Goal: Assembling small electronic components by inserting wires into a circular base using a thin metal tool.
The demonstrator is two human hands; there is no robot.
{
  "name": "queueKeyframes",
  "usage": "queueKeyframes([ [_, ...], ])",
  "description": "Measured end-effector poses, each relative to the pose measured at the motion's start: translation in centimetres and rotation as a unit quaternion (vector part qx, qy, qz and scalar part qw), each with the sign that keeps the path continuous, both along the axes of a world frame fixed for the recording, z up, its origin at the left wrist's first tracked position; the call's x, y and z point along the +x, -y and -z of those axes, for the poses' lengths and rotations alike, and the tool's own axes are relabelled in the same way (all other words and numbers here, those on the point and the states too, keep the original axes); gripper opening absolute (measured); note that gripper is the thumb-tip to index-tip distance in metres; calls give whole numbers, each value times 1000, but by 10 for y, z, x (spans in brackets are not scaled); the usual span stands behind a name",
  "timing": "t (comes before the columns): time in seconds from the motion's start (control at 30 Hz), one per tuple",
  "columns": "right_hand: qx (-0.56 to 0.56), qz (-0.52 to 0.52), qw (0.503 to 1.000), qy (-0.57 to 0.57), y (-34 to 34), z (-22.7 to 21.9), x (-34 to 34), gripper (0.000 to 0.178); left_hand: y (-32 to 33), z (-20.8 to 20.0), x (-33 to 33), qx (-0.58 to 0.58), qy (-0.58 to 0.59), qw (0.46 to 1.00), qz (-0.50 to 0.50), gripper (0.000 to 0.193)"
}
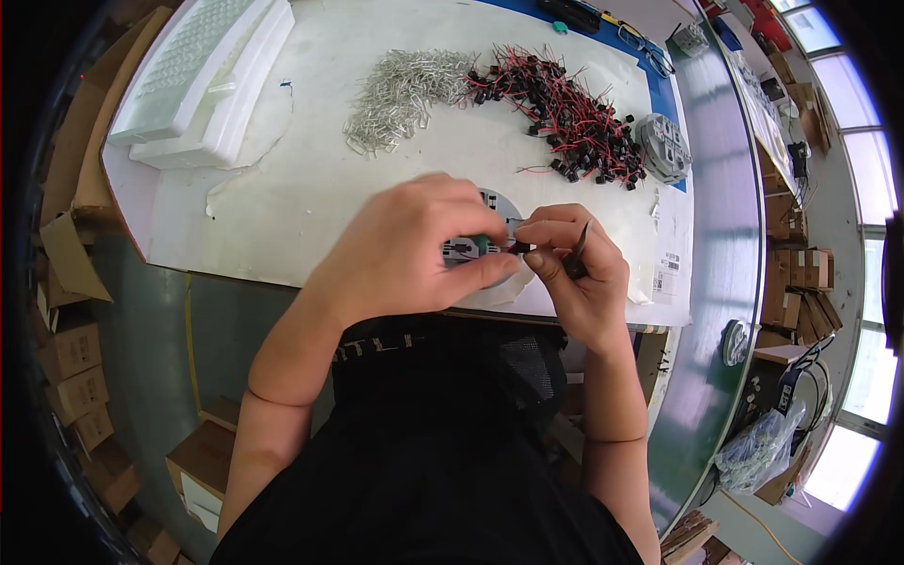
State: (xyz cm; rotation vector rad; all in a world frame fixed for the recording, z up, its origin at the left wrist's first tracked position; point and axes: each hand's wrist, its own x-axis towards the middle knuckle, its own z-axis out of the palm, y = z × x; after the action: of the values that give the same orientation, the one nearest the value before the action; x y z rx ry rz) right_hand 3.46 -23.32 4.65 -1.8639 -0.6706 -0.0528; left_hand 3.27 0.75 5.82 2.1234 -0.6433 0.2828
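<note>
A round grey board (pixel 509 209) with black parts lies near the table's front edge, mostly covered by my hands. My left hand (pixel 405 247) is closed over it from the left, thumb and fingers pinched near a small green piece (pixel 482 243); what exactly they grip is hidden. From the right, my right hand (pixel 579 273) pinches a small black connector (pixel 521 248) between thumb and forefinger, close to the left fingertips. A slim dark pointed tool (pixel 580 247), perhaps tweezers, is tucked in the same hand, its tip pointing up.
Behind my hands lie a heap of clear, silvery small pieces (pixel 405 94) and a pile of black connectors with red and black wires (pixel 574 118). Stacked round grey boards (pixel 665 149) stand right, white foam trays (pixel 198 94) left. Eyeglasses (pixel 645 45) rest at the back right.
</note>
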Motion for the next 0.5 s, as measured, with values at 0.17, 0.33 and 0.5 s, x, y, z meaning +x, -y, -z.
queueKeyframes([
  [0.17,-36,35,999,9,-4,0,-5,28,8,14,-2,-56,-124,990,39,15],
  [0.33,-139,64,988,26,3,7,-4,24,11,18,-10,71,1,997,-43,11],
  [0.5,-303,61,945,110,-3,3,-7,20,18,33,-19,176,114,974,-90,11],
])
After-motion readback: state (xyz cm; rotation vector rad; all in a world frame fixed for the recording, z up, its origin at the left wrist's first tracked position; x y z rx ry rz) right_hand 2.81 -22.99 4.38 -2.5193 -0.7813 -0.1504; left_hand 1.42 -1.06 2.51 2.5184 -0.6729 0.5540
